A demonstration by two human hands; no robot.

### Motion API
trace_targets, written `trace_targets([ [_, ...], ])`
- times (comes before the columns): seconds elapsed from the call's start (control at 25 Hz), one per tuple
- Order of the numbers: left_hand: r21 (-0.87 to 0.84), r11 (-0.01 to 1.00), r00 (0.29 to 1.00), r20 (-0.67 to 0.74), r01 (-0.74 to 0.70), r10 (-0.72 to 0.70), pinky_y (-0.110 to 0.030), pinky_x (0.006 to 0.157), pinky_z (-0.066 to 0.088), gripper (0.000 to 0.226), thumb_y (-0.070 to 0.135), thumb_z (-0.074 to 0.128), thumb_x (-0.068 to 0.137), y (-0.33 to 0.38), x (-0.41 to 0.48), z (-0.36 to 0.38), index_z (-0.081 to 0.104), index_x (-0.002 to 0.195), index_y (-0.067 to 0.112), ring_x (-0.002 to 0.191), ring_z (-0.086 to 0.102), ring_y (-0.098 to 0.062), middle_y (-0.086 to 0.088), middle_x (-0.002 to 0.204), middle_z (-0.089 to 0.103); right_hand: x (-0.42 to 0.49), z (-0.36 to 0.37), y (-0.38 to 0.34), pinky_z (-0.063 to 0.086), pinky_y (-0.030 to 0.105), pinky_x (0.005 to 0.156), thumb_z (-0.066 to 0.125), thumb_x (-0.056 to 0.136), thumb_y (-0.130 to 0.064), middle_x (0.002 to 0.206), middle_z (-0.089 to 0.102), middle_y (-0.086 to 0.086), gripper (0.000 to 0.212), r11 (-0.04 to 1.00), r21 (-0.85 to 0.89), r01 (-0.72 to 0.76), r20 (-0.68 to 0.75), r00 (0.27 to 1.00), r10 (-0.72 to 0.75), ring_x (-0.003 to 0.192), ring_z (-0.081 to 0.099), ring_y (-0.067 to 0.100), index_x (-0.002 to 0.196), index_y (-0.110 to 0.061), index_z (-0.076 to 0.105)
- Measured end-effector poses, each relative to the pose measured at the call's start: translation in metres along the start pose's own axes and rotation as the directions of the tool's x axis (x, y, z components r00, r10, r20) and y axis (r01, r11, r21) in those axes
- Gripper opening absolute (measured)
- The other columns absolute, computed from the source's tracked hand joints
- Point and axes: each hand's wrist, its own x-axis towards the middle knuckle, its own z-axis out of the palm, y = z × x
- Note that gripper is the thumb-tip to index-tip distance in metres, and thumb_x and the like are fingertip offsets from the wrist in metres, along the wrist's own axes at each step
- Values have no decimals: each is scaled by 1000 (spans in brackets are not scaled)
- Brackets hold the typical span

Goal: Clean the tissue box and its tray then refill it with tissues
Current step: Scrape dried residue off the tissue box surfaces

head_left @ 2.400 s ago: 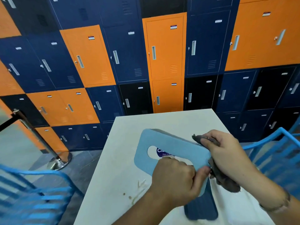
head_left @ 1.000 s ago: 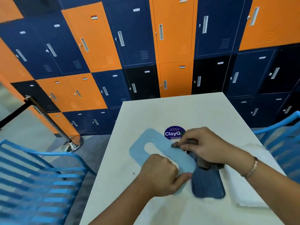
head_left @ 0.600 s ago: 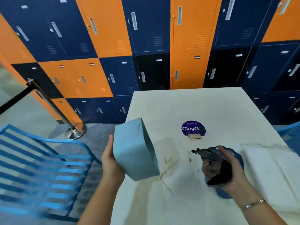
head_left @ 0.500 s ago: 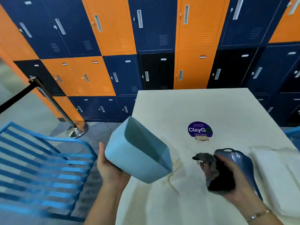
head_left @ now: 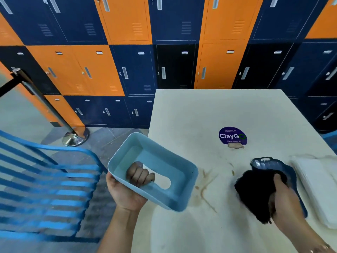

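A person's left hand [head_left: 127, 192] holds a pale blue box [head_left: 158, 157] open side up at the near left edge of the table [head_left: 209, 110], with fingers curled through its slot. The right hand [head_left: 286, 199] clutches a dark cloth [head_left: 255, 194] over the navy tray [head_left: 273, 163], which lies on the table to the right, beside white tissues [head_left: 315, 181]. The box hangs partly past the edge and could slip to the floor — or the brown stains [head_left: 207, 181] could soil it if it is set down there.

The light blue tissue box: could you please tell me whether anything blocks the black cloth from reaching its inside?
Nothing visible does. Between the black cloth gripped by the right hand and the light blue plastic tissue box lies only smeared white table. The box is open side up; the left hand's fingers poke through its slot.
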Motion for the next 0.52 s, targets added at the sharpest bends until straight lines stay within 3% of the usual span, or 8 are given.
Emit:
trace_targets([
  [0.04, 11, 1000, 1000, 1, -7, 7, -33, 62, 17, 43, 54, 49, 88, 3, 0, -5, 33, 68, 19, 56, 25, -16, 1, 63, 28, -2, 3, -6, 43, 45, 103, 43, 103, -55, 137, 58, 11, 57, 996, -54, 73, -36, 997, -75, 121, 56, 30, 146, -18, 47],
  [0.12, 56, 998, 998, -59, -1, 4, -32, 58, 19, 47, 54, 56, 86, 6, -3, -11, 29, 65, 22, 53, 22, -15, 3, 60, 24, 2, 15, -16, 41, 37, 103, 36, 107, -49, 133, 58, 5, 49, 949, -52, 311, -7, 950, -312, 125, 54, 28, 146, -22, 47],
  [0.16, 49, 999, 997, -75, 5, -2, -32, 57, 20, 49, 54, 59, 84, 7, -5, -15, 26, 64, 23, 53, 21, -15, 4, 59, 22, 6, 26, -16, 42, 35, 103, 35, 109, -41, 134, 59, 7, 42, 898, -55, 438, 56, 899, -435, 128, 53, 29, 145, -23, 48],
  [0.24, -14, 999, 999, -37, 32, -32, -33, 58, 20, 49, 54, 56, 86, 11, -10, -21, 26, 64, 23, 54, 23, -16, 3, 59, 23, 35, 52, -2, 34, 34, 113, 32, 109, -37, 146, 54, 8, 45, 729, -261, 633, 260, 773, -579, 139, 43, 25, 149, -23, 44],
  [0.28, -25, 998, 999, -11, 49, -50, -34, 59, 19, 48, 55, 52, 89, 14, -12, -21, 28, 64, 22, 55, 24, -16, 3, 59, 25, 54, 66, 11, 24, 36, 120, 27, 107, -40, 155, 45, 7, 52, 601, -422, 679, 388, 734, -557, 146, 33, 23, 155, -23, 37],
  [0.36, 45, 998, 996, -85, 37, -33, -34, 59, 17, 51, 56, 54, 88, 19, -16, -21, 23, 63, 24, 55, 21, -16, 4, 58, 21, 81, 91, 45, 4, 45, 126, 12, 103, -47, 167, 24, 6, 64, 309, -718, 624, 490, 768, -412, 155, 14, 22, 160, -21, 24],
  [0.44, 62, 997, 993, -106, 55, -48, -34, 58, 12, 58, 54, 59, 82, 28, -20, -19, 11, 65, 26, 53, 16, -15, 6, 58, 14, 90, 108, 73, 5, 49, 125, 0, 95, -52, 168, 20, 10, 78, 47, -819, 572, 509, 760, -404, 156, 14, 27, 160, -17, 24],
  [0.52, 42, 999, 997, -73, 18, -15, -35, 59, 7, 54, 51, 54, 86, 36, -19, -23, 10, 65, 27, 53, 16, -15, 7, 58, 14, 79, 120, 79, 13, 50, 124, 4, 94, -52, 165, 27, 15, 79, 7, -811, 585, 516, 720, -463, 153, 23, 32, 158, -14, 32],
])
